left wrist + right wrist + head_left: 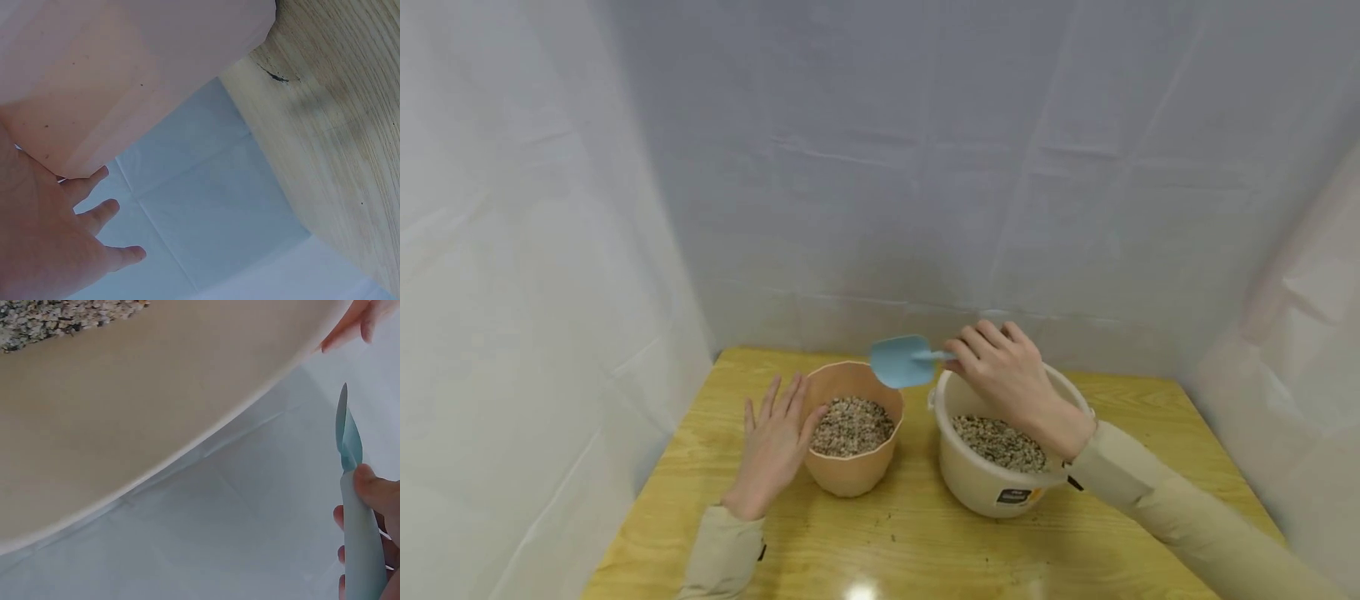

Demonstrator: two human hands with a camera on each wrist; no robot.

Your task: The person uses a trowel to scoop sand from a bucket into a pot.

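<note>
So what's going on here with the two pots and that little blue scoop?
A person sits at a wooden table with two containers of gravel-like grit. The left hand rests flat against the side of the peach-coloured pot, steadying it. The right hand grips the handle of a small blue shovel, holding it in the air over the gap between that pot and the cream bucket. The shovel blade looks empty, and both containers hold grit.

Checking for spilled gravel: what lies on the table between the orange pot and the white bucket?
In the head view, only bare wooden table separates the orange pot from the white bucket.
</note>
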